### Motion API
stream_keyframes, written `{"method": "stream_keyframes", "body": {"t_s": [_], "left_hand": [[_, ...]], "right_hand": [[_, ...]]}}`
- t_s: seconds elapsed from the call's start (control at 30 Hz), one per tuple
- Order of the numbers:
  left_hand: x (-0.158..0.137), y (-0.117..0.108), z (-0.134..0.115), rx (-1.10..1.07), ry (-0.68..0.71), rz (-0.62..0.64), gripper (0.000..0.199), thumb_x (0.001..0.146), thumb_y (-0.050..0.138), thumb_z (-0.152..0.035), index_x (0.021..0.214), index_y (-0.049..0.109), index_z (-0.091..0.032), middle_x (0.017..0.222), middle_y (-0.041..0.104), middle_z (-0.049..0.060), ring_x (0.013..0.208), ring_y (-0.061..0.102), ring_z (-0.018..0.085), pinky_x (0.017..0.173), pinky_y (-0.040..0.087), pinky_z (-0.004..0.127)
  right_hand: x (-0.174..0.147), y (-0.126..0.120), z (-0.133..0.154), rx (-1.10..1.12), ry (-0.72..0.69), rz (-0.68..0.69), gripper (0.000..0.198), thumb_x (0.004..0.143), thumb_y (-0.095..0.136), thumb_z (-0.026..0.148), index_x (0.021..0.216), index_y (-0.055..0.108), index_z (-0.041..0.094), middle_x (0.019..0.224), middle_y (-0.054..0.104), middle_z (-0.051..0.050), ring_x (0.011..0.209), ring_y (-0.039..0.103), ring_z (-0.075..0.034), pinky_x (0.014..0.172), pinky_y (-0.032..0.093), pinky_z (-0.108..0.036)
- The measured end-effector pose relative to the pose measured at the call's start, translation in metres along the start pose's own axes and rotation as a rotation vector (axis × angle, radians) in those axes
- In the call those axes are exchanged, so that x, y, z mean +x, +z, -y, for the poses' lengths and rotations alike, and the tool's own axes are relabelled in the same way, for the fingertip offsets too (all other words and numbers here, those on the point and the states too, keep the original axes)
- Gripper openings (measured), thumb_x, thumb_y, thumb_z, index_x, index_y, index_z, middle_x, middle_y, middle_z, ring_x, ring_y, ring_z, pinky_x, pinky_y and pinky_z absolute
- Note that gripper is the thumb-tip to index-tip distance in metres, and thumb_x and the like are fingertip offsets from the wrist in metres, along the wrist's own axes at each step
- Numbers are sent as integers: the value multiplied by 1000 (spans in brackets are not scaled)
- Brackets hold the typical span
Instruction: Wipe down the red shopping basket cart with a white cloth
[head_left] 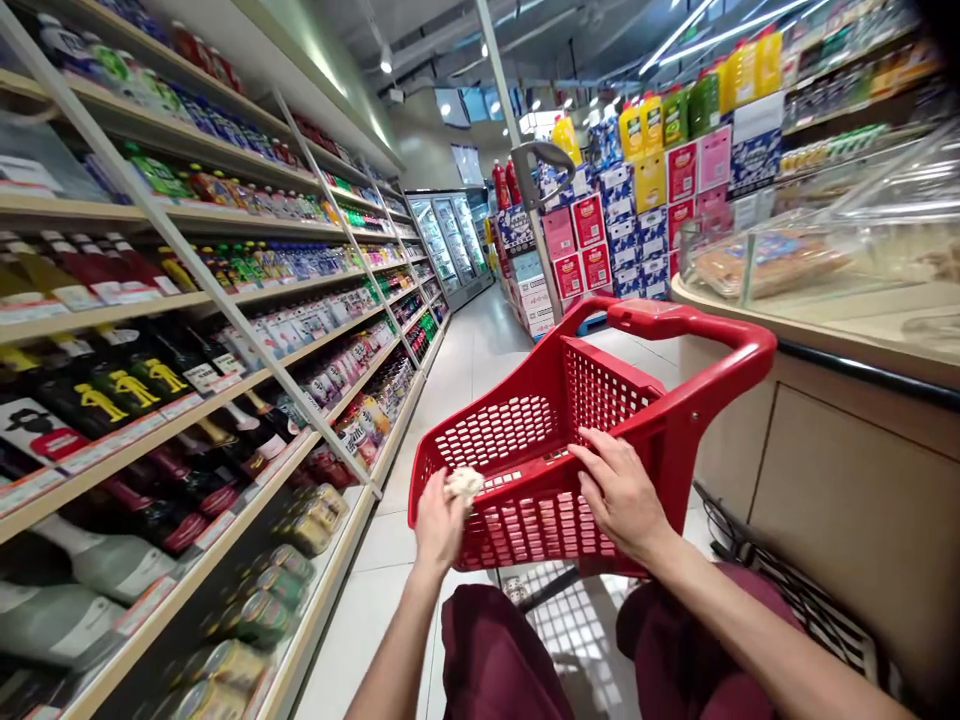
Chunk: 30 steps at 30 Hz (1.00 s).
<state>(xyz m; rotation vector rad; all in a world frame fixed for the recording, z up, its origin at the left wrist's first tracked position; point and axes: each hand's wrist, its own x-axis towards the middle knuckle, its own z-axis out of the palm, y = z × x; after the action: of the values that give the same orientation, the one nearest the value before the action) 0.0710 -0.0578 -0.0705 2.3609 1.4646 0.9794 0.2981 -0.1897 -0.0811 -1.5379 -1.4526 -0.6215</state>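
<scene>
A red plastic shopping cart (541, 372) stands at an angle before me, its perforated basket showing nothing large inside. My left hand (439, 525) is closed around a crumpled off-white cloth or tissue (465, 484) at the basket's front left corner. Over the near side of the basket lies my right hand (621, 495), palm down, with fingers apart and stretched toward the inside. It seems to touch the rim but grips nothing that I can see. The cart's handle (739, 345) rises to the right of that hand.
Shelves of bottles and cans (187, 415) line the left side. A counter (825, 350) with clear covers stands at right. Stacked drink boxes (589, 220) and a metal pole (544, 255) are beyond the cart. Glass-door fridges (450, 240) stand at the aisle's far end.
</scene>
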Motion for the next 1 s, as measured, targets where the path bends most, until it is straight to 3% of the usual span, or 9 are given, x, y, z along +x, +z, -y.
{"method": "stream_keyframes", "body": {"t_s": [0.13,0.23,0.33,0.4,0.57,0.63,0.73,0.83,1.0], "left_hand": [[-5,19,-39,99,299,100,31,81,47,-32,109,56,-24,124,51,6,115,44,23,97,37,43],[-9,0,-5,31,464,142,30,84,43,-30,111,55,-26,120,54,4,110,49,19,95,41,37],[-18,-24,50,-27,426,-18,26,84,45,-30,106,58,-28,113,58,0,107,52,18,94,43,35],[-25,-25,66,-33,377,-109,28,86,39,-25,109,56,-29,117,56,0,113,48,19,99,39,38],[-36,7,32,-97,479,-136,31,86,37,-22,110,56,-24,122,54,4,122,40,19,103,34,41],[-38,6,32,-116,436,-132,31,85,38,-22,109,57,-25,121,56,3,121,41,17,104,32,40],[-43,-9,57,-120,245,-249,31,84,36,-23,108,57,-25,117,58,2,118,45,18,104,32,39],[-44,-15,67,-137,106,-338,31,81,39,-24,105,58,-25,115,58,3,116,46,20,103,33,41],[-49,-4,11,-415,-13,-262,37,80,46,-29,116,52,-21,128,48,7,121,40,20,105,28,40]], "right_hand": [[6,14,16,-60,14,99,33,83,39,21,112,54,17,123,51,-11,116,43,-24,98,28,-48],[9,13,14,-116,53,96,33,82,41,22,112,55,18,123,52,-11,115,43,-25,98,25,-51],[7,9,6,-139,55,68,33,81,42,22,112,54,19,123,52,-10,116,42,-25,98,22,-53],[2,10,8,-143,34,74,34,80,42,20,112,54,18,123,52,-11,118,40,-26,99,21,-54],[-8,20,34,-74,-52,140,34,80,43,19,112,55,19,126,49,-11,122,37,-26,100,19,-55],[-7,21,36,-58,-41,131,34,81,42,19,112,55,20,126,49,-11,122,37,-26,100,19,-55],[-5,20,32,-21,25,92,34,80,43,18,112,55,19,126,49,-11,120,39,-27,99,21,-57],[-8,23,43,188,52,142,32,80,42,18,108,58,18,117,57,-11,111,49,-23,96,34,-48],[-14,43,99,686,246,343,35,82,45,28,113,55,18,115,58,-9,109,52,-19,94,41,-38]]}}
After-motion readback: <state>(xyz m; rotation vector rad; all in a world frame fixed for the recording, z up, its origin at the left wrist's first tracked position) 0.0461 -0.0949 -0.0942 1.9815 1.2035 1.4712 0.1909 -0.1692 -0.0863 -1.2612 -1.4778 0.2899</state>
